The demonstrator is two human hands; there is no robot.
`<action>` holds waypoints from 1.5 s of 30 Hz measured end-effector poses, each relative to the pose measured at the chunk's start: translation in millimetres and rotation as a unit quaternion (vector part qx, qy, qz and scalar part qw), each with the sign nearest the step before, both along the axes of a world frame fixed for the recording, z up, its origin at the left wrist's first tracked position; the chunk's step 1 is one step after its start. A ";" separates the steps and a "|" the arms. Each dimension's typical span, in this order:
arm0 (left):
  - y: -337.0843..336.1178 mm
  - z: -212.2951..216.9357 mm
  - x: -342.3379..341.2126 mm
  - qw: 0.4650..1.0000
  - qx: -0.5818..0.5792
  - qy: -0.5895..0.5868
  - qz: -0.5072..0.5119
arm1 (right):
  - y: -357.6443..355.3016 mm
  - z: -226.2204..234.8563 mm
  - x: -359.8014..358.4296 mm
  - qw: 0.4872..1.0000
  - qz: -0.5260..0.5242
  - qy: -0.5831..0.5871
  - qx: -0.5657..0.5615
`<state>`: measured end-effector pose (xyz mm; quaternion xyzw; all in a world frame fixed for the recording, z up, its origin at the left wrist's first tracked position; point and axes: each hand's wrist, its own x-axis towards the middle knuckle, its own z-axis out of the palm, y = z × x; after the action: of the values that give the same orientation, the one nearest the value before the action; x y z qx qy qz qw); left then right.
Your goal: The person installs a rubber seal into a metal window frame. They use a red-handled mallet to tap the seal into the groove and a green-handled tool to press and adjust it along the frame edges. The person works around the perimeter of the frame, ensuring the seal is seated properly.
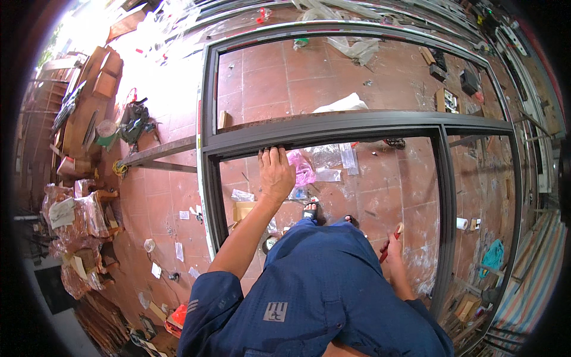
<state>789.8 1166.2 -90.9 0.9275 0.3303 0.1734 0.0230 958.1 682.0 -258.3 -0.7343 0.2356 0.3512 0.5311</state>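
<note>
A large dark metal window frame (333,128) lies flat on supports above the red tiled floor. My left hand (275,172) grips the near edge of its middle crossbar, fingers curled over the top. My right hand (395,244) hangs low beside my hip, shut on a tool with a red handle (388,245); its working end is hidden. I stand inside the frame's near opening, in blue work clothes, with my sandalled feet (310,212) visible below.
Pink and clear plastic bags (306,169) lie on the floor under the frame. A metal bar (157,152) juts out left. Wooden furniture and wrapped bundles (77,202) crowd the left. Tools and boxes (446,98) sit at the far right, and a roll of tape (462,224) lies near the right upright.
</note>
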 end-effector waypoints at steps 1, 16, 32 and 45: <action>-1.8 0.2 2.5 1.000 -0.007 -0.004 -0.009 | -1.6 0.2 -3.3 1.000 -0.003 0.001 0.003; -12.6 13.3 27.0 0.995 0.019 -0.065 -0.068 | -62.5 21.2 -3.3 0.997 -0.037 0.029 -0.067; -67.1 1.0 113.9 0.996 0.029 -0.001 -0.089 | -58.8 34.4 70.0 0.995 0.059 0.032 -0.080; -123.4 3.1 214.4 0.983 0.020 -0.046 -0.178 | -75.5 17.5 74.5 0.996 0.045 0.077 -0.021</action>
<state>1004.2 1042.8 -87.9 0.9629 0.1548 0.2152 0.0498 1032.7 606.5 -240.8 -0.7259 0.2497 0.4253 0.4795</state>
